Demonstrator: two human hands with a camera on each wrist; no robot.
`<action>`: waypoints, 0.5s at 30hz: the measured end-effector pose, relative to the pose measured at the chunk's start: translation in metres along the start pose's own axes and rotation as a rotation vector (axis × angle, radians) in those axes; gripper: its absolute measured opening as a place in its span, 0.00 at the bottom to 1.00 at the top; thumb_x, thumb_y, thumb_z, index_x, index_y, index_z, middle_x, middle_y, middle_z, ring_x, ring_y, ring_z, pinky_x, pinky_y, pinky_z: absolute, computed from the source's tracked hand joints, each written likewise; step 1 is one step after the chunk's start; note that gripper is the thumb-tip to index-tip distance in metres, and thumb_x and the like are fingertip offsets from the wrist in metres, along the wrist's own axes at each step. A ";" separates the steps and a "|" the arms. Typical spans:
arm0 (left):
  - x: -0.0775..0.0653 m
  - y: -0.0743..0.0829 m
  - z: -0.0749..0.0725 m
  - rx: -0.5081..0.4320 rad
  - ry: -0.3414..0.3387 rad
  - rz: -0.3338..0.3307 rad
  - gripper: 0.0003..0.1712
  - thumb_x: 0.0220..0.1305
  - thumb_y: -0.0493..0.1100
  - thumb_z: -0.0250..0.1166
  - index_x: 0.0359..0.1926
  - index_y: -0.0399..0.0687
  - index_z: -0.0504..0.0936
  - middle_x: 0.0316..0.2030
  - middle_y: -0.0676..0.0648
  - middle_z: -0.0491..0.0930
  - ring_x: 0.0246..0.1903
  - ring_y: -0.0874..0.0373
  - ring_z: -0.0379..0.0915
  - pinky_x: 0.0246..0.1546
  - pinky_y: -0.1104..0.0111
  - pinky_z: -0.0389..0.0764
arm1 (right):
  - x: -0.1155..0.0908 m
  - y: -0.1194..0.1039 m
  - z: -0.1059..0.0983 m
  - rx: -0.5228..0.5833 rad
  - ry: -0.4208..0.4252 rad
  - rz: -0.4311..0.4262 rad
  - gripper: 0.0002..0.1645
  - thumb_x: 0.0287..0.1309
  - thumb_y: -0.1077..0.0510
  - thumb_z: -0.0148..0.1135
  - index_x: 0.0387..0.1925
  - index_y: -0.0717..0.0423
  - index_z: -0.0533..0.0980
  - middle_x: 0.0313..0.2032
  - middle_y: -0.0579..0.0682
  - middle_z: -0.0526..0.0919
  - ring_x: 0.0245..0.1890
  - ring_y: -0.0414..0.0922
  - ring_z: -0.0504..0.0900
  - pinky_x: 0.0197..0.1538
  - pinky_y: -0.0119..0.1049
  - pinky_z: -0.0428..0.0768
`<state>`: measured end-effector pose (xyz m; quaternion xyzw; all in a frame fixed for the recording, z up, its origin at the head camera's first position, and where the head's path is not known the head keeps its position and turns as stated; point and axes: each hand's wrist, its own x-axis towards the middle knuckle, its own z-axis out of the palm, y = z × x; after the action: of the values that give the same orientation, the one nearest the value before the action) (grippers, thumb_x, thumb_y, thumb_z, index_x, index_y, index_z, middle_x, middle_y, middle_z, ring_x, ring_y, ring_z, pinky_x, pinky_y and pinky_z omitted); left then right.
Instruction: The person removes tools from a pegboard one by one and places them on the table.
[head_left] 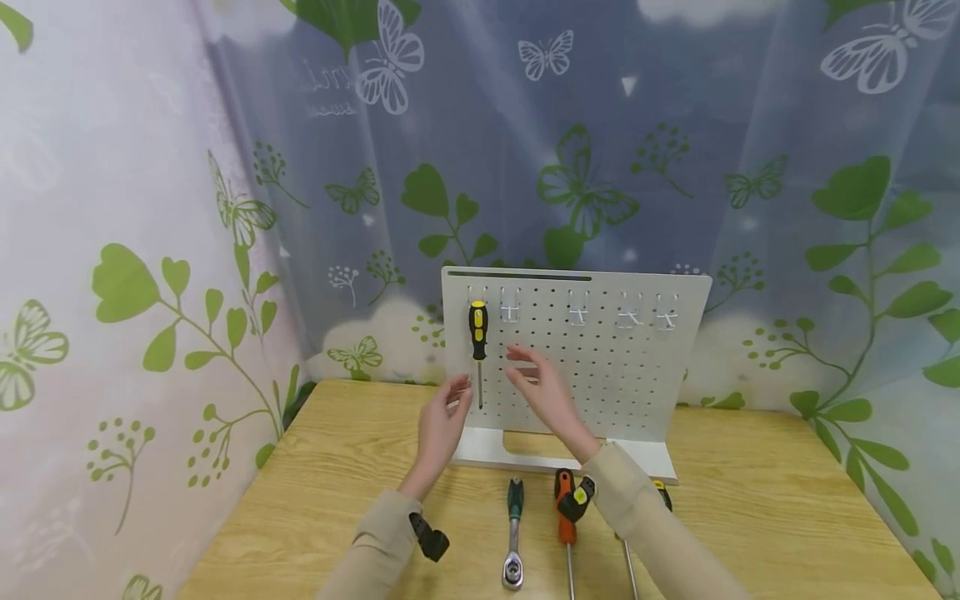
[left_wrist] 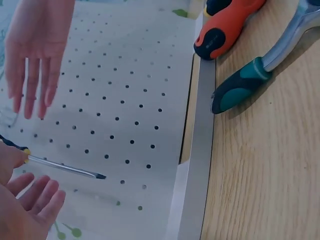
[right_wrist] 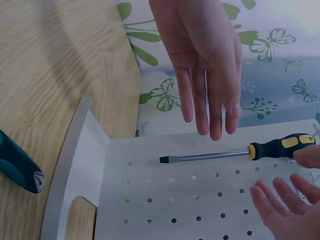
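A black-and-yellow flathead screwdriver (head_left: 477, 333) hangs tip down at the left end of the white pegboard (head_left: 600, 367). My left hand (head_left: 441, 421) is held just left of its shaft, fingers relaxed and slightly bent. On the other side, my right hand (head_left: 551, 400) hovers before the board with loosely spread fingers. Neither hand holds anything. In the right wrist view the screwdriver (right_wrist: 210, 156) lies between the left hand (right_wrist: 205, 65) and the right hand (right_wrist: 290, 205). The left hand (left_wrist: 30, 200) covers part of the handle in the left wrist view.
Several clear hooks (head_left: 577, 310) line the pegboard's top. On the wooden table (head_left: 765, 500) before it lie a green-handled ratchet wrench (head_left: 514, 508), an orange screwdriver (head_left: 567, 533) and a yellow-black tool (head_left: 662, 494) partly behind my right sleeve. Patterned curtains (head_left: 480, 167) stand behind.
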<state>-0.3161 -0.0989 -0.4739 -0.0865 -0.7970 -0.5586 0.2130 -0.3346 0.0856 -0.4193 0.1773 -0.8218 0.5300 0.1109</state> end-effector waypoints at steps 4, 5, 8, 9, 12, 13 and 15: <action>0.010 -0.009 0.007 -0.063 0.005 -0.007 0.18 0.76 0.39 0.59 0.61 0.35 0.77 0.56 0.36 0.81 0.56 0.41 0.79 0.57 0.54 0.82 | 0.011 0.000 0.003 0.077 0.002 -0.020 0.27 0.73 0.56 0.59 0.68 0.59 0.70 0.63 0.59 0.77 0.59 0.58 0.80 0.63 0.53 0.78; 0.012 -0.012 0.009 -0.076 0.001 -0.007 0.18 0.76 0.39 0.58 0.61 0.35 0.77 0.56 0.36 0.81 0.56 0.40 0.78 0.57 0.53 0.82 | 0.013 0.000 0.004 0.095 -0.001 -0.016 0.27 0.73 0.55 0.59 0.68 0.59 0.69 0.64 0.59 0.77 0.60 0.58 0.79 0.64 0.53 0.77; 0.015 -0.019 0.013 -0.112 -0.018 -0.009 0.17 0.77 0.39 0.57 0.60 0.35 0.78 0.56 0.36 0.81 0.56 0.40 0.78 0.58 0.52 0.81 | 0.021 0.000 0.007 0.147 -0.017 -0.009 0.28 0.73 0.54 0.58 0.69 0.57 0.69 0.66 0.57 0.75 0.62 0.57 0.77 0.67 0.52 0.75; 0.015 -0.021 0.013 -0.116 -0.024 -0.010 0.17 0.77 0.39 0.57 0.59 0.35 0.79 0.56 0.36 0.81 0.56 0.40 0.78 0.58 0.51 0.81 | 0.023 0.001 0.008 0.156 -0.023 -0.015 0.28 0.74 0.53 0.58 0.69 0.58 0.68 0.66 0.58 0.75 0.63 0.57 0.77 0.67 0.52 0.74; 0.017 -0.026 0.016 -0.138 -0.034 -0.033 0.16 0.76 0.40 0.58 0.58 0.38 0.80 0.55 0.38 0.82 0.56 0.42 0.78 0.58 0.51 0.81 | 0.030 0.003 0.013 0.192 -0.033 -0.035 0.27 0.74 0.55 0.57 0.70 0.58 0.68 0.66 0.58 0.75 0.63 0.57 0.76 0.68 0.52 0.74; 0.017 -0.027 0.017 -0.143 -0.033 -0.040 0.16 0.75 0.40 0.59 0.58 0.38 0.81 0.55 0.38 0.82 0.55 0.42 0.78 0.58 0.51 0.81 | 0.032 0.003 0.014 0.206 -0.036 -0.038 0.27 0.74 0.55 0.56 0.70 0.58 0.68 0.66 0.59 0.75 0.63 0.57 0.76 0.68 0.52 0.74; 0.018 -0.029 0.019 -0.155 -0.025 -0.057 0.16 0.74 0.40 0.61 0.57 0.39 0.81 0.54 0.38 0.83 0.53 0.43 0.79 0.56 0.52 0.82 | 0.036 0.005 0.017 0.242 -0.038 -0.043 0.27 0.74 0.56 0.56 0.70 0.59 0.67 0.66 0.60 0.75 0.63 0.58 0.76 0.68 0.52 0.74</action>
<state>-0.3476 -0.0933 -0.4964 -0.0871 -0.7559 -0.6234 0.1798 -0.3692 0.0657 -0.4168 0.2172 -0.7499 0.6191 0.0844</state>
